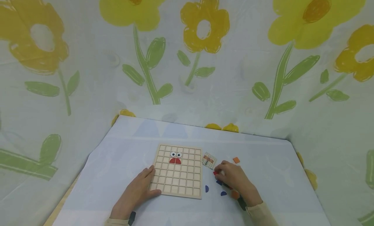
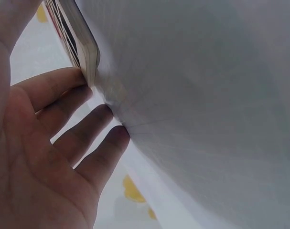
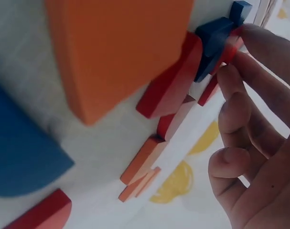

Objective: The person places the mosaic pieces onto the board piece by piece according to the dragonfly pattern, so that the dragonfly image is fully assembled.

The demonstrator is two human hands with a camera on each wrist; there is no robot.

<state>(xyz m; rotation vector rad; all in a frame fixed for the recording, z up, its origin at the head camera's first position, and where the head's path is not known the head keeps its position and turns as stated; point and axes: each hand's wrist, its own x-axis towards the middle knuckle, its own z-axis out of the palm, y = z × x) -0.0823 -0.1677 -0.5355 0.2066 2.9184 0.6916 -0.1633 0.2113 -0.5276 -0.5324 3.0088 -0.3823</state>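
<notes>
A square wooden grid board (image 1: 190,177) lies on the table, with two round eye pieces (image 1: 173,154) above two red quarter-round pieces (image 1: 175,160) in its cells. My left hand (image 1: 138,185) rests along the board's left edge, fingers extended against its side and thumb by the near left corner. To the right of the board, my right hand (image 1: 235,177) pinches a small red piece (image 3: 230,50) between thumb and fingertips. A dark blue piece (image 3: 211,38) stands right beside it in the right wrist view. The fingers hide part of the red piece's outline.
A small pattern card (image 1: 209,160) lies at the board's right edge. An orange piece (image 1: 236,160) lies beyond my right hand. Blue half-round pieces (image 1: 223,193) and an orange block (image 3: 121,52) lie nearer me. A flower-printed curtain (image 1: 228,73) hangs behind the table.
</notes>
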